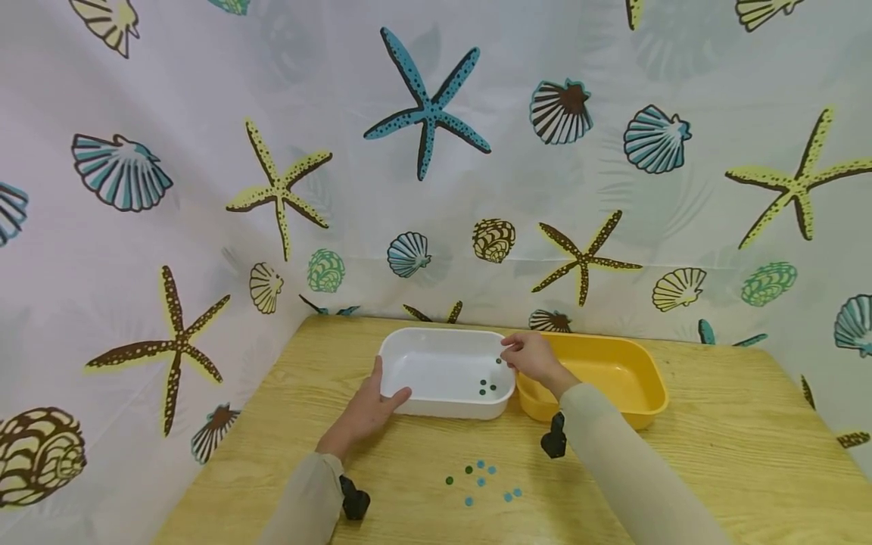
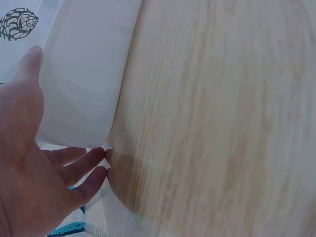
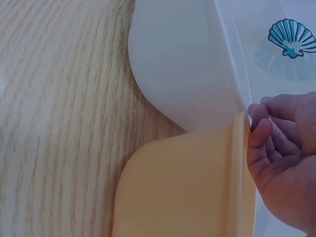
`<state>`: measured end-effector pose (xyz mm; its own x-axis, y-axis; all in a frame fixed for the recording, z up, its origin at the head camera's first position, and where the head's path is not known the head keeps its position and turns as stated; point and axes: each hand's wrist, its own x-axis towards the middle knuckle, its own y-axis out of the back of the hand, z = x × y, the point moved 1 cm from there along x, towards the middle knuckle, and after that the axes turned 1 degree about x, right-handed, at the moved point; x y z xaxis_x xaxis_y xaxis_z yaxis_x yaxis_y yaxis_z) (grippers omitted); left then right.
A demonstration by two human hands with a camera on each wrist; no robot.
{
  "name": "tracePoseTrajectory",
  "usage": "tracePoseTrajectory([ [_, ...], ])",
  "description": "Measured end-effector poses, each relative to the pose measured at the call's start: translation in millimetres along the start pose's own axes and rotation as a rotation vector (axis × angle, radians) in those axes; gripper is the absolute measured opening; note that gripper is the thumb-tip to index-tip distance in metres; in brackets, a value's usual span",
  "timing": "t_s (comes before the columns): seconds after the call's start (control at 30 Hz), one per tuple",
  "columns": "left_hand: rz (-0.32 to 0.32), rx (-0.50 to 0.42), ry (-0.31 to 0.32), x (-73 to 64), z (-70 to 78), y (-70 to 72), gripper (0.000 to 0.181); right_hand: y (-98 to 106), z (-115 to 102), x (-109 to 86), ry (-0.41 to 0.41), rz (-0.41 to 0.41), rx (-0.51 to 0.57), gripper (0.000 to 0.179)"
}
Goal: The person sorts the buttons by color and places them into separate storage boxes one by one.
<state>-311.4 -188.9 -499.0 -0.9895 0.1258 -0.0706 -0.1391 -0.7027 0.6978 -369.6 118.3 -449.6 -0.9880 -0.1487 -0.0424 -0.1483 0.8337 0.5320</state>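
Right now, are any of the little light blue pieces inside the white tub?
No, the light blue pieces lie on the table, and only dark pieces show inside the white tub.

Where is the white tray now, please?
In the head view, the white tray sits between the left hand and right hand, directly left of the yellow tray.

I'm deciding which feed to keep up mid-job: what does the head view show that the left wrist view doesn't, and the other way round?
Only the head view shows the right hand, the yellow tub, the dark pieces inside the white tub, and the loose green pieces and blue pieces on the wooden table.

Only the left wrist view shows the left hand's palm side, with its lower fingers by the white tub's bottom edge.

Both show the left hand, white tub, wooden table and patterned sheet.
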Motion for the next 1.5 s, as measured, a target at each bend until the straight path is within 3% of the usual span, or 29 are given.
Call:
tracePoseTrajectory([
  [0.3, -0.004, -0.007, -0.012, 0.7, 5.0, -0.7, 0.095, 10.4, -3.2, -10.9, 0.042, -0.008, -0.039, 0.024],
  [0.57, -0.007, 0.004, -0.005, 0.7, 4.0, 0.5, 0.097, 21.1, -11.7, -33.4, 0.142, -0.072, -0.133, 0.020],
  [0.77, -0.012, 0.012, -0.005, -0.1, 3.3, 2.4, 0.098, 21.9, -12.7, -50.5, 0.179, -0.124, -0.126, 0.018],
  [1.13, -0.023, 0.003, 0.007, 0.0, 2.2, 3.5, 0.096, 4.3, -13.0, -83.3, 0.379, -0.296, -0.184, 0.008],
  [1.5, -0.025, -0.002, 0.004, 3.3, 0.7, -0.7, 0.095, -23.5, -4.3, -100.0, 0.481, -0.421, -0.296, 0.005],
])
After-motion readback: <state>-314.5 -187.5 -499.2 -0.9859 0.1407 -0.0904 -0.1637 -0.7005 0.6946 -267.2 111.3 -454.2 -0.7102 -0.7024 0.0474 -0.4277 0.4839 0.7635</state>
